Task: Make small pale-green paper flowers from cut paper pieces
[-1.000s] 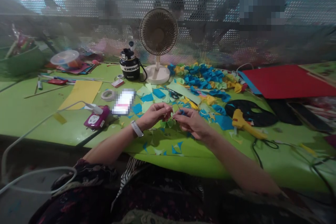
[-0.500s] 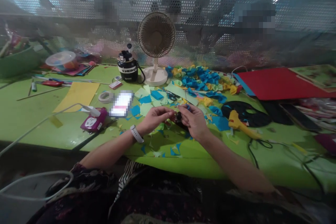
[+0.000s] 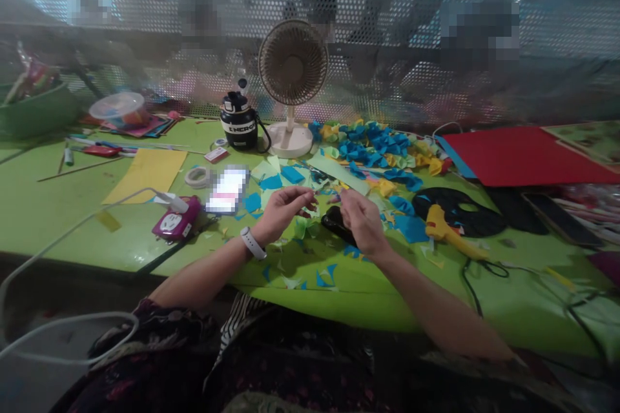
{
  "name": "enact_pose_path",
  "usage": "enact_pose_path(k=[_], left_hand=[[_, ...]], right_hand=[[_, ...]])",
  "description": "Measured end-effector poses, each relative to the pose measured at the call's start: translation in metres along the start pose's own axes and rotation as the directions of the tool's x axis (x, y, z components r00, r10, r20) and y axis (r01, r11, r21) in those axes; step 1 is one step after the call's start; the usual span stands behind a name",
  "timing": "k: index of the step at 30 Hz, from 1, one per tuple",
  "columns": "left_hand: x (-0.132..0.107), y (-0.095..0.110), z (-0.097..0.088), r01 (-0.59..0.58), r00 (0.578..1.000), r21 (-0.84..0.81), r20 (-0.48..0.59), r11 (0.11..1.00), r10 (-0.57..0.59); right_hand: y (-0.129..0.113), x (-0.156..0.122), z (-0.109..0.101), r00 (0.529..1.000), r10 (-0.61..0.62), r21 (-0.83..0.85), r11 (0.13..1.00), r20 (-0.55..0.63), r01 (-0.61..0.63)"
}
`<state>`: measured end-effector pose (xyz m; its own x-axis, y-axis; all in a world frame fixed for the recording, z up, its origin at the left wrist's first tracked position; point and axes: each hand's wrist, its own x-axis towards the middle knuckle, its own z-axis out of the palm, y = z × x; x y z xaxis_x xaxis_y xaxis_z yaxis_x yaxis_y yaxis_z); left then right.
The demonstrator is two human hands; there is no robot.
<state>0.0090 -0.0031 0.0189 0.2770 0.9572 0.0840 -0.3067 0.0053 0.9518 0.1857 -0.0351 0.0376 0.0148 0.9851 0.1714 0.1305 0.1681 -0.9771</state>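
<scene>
My left hand (image 3: 283,213) hangs over the green tabletop (image 3: 121,232) with its fingers apart, holding nothing I can see. My right hand (image 3: 363,222) is curled just above and to the right of a small black object (image 3: 336,226), and its fingers hide whether they pinch anything. Small green paper scraps (image 3: 305,228) lie right below the left fingertips. Blue and green paper cut-outs (image 3: 271,182) are scattered beyond both hands. A white band (image 3: 252,243) circles my left wrist.
A heap of folded blue and yellow paper (image 3: 372,145) lies ahead, beside a desk fan (image 3: 293,63) and a black flask (image 3: 238,121). A yellow glue gun (image 3: 443,226) rests to the right. A pink power socket (image 3: 177,219) trails a white cable.
My hands have moved apart. The black object that sat between them now lies lower on the table, under my right hand, and my left fingers have opened.
</scene>
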Motion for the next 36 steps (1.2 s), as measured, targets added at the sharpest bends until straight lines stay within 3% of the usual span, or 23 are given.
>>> enact_pose_path(k=[3,7,36], left_hand=[[0.0008,0.0007,-0.0008,-0.039,0.999,0.0,-0.025,0.999,0.039],[0.0007,-0.0017,-0.0004,-0.051,0.999,0.013,-0.015,0.999,0.051],[-0.0031,-0.003,0.002,-0.103,0.995,-0.027,-0.001,0.994,0.103]], right_hand=[[-0.0001,-0.0017,0.0002,0.986,-0.153,-0.265,0.95,0.062,0.165],[0.0017,-0.0009,0.0023,0.97,-0.221,-0.377,0.894,0.098,0.241],[-0.0035,-0.0011,-0.0062,0.936,-0.239,-0.366,0.872,0.259,0.325]])
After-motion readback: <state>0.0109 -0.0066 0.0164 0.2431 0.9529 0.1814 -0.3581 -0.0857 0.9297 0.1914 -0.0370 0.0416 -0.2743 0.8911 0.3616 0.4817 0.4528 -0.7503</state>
